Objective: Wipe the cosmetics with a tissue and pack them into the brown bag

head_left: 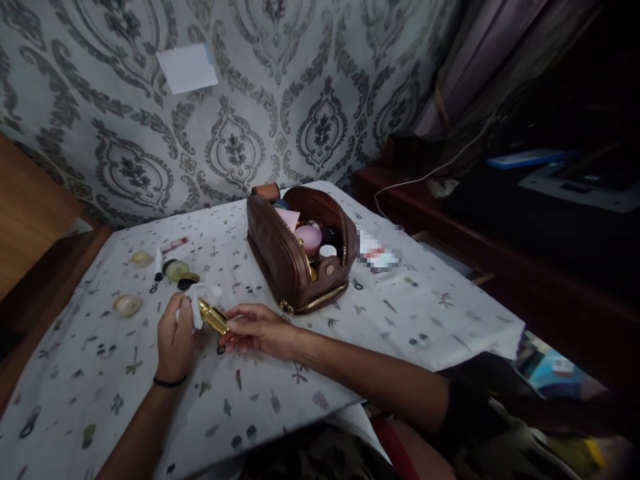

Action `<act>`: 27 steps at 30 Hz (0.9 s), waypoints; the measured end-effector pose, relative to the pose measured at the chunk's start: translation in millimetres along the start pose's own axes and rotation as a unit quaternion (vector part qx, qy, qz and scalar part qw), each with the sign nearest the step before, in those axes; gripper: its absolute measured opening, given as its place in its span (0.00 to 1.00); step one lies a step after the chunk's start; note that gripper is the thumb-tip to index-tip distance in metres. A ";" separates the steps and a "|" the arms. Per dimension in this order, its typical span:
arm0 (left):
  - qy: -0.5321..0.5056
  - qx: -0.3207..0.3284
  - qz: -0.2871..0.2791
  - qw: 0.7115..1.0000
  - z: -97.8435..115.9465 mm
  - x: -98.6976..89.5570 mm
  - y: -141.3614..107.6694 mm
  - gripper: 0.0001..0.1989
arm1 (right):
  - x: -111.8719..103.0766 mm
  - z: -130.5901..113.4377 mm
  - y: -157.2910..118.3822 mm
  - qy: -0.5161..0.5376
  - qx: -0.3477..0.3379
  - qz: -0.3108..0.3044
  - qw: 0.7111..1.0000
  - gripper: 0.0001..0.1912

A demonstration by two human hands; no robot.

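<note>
My left hand (175, 333), a dark band at its wrist, is closed round a crumpled white cloth (207, 293). Between the fingertips of my right hand (260, 331) is the lower end of a shiny gold lipstick tube (214, 318). The tube's upper end meets the cloth. Just beyond the cloth lie a dark round pot with a gold lid (188, 279) and a greenish round container (176, 269). Farther back, an open brown cosmetic bag (280, 257) holds a pink egg-shaped item (309, 239), a white cap (327, 251) and other items partly hidden by its sides.
A white tube with a black cap (159, 263), a thin reddish stick (175, 244) and two small round containers, one pale (127, 305) and one yellowish (141, 258), lie at the left on the patterned tablecloth (390, 333). A blurred packet (377, 253) lies right of the bag. Wallpaper rises behind.
</note>
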State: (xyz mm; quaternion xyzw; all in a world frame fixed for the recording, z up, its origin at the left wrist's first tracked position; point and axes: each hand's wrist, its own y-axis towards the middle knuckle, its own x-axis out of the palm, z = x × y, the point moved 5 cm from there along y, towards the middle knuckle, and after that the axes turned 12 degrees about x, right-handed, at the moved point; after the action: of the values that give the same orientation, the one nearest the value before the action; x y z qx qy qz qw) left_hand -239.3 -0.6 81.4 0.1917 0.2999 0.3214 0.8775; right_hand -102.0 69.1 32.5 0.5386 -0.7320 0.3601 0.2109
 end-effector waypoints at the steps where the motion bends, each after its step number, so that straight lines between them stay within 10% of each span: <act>1: 0.005 0.008 -0.003 1.000 -0.2 0.4 0.0 0.18 | -0.1 -0.7 -0.2 0.001 -0.003 0.006 1.000 0.31; 18: 0.021 0.058 -0.038 0.997 -24.8 8.5 -6.5 0.20 | 0.5 -4.4 -2.1 -0.052 -0.039 0.031 0.997 0.35; 27: 0.086 0.087 -0.011 0.992 -2.3 7.5 -4.0 0.12 | -2.7 -7.9 -4.2 -0.076 -0.069 0.068 0.992 0.34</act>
State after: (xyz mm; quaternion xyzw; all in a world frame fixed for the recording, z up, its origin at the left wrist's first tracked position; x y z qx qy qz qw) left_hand -234.3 1.9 74.5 0.2359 0.4032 0.2999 0.8317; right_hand -97.8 76.1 37.1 0.4976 -0.8039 0.2802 0.1660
